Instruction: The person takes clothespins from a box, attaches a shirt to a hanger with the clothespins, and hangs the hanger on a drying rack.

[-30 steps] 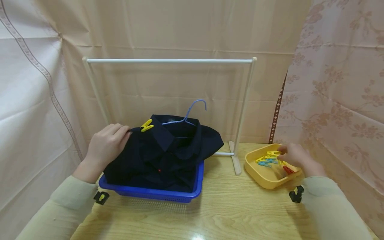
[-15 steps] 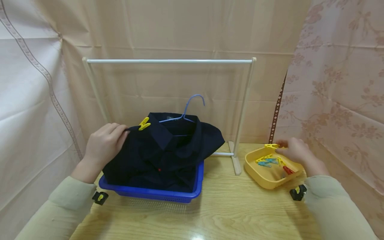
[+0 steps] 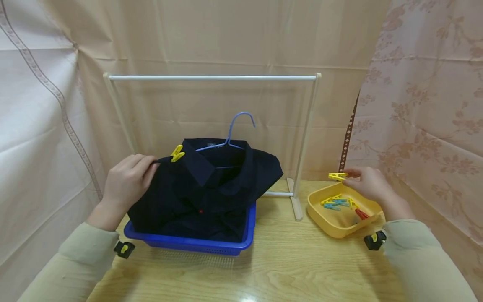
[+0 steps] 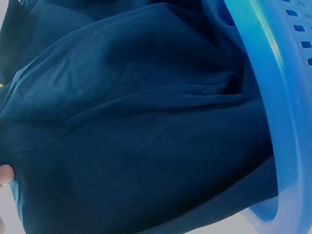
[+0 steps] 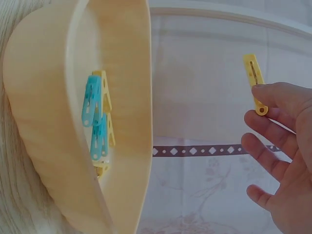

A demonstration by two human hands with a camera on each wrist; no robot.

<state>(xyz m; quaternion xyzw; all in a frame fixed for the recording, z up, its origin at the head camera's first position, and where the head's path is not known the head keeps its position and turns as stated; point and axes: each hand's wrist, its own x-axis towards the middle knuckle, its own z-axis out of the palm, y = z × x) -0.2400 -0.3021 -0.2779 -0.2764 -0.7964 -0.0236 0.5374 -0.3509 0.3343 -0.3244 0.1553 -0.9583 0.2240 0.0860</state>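
My left hand [image 3: 127, 180] pinches the shoulder edge of a black shirt [image 3: 226, 209], which lies in and over a blue basket [image 3: 196, 244]. A yellow clothespin [image 3: 177, 154] is clipped on that shoulder beside the collar. The blue hanger [image 3: 229, 130] sits inside the shirt, its hook rising from the collar. In the left wrist view one fingertip touches the dark cloth [image 4: 146, 126]. My right hand [image 3: 371, 186] pinches a yellow clothespin [image 3: 337, 176] between thumb and forefinger, above the back of the yellow tray [image 3: 328, 226]; the right wrist view shows this clothespin [image 5: 254, 80] too.
Behind the basket stands a white rack with a horizontal bar [image 3: 211, 77] and a right foot [image 3: 296, 205]. Inside the tray lie blue clothespins [image 3: 332, 206], a red one [image 3: 361, 214] and some yellow ones. Curtains hang behind and at both sides.
My right hand has lifted a yellow clothespin up out of the tray. My left hand has drawn the shirt's shoulder slightly up and left, and the hanger's hook has risen with it.
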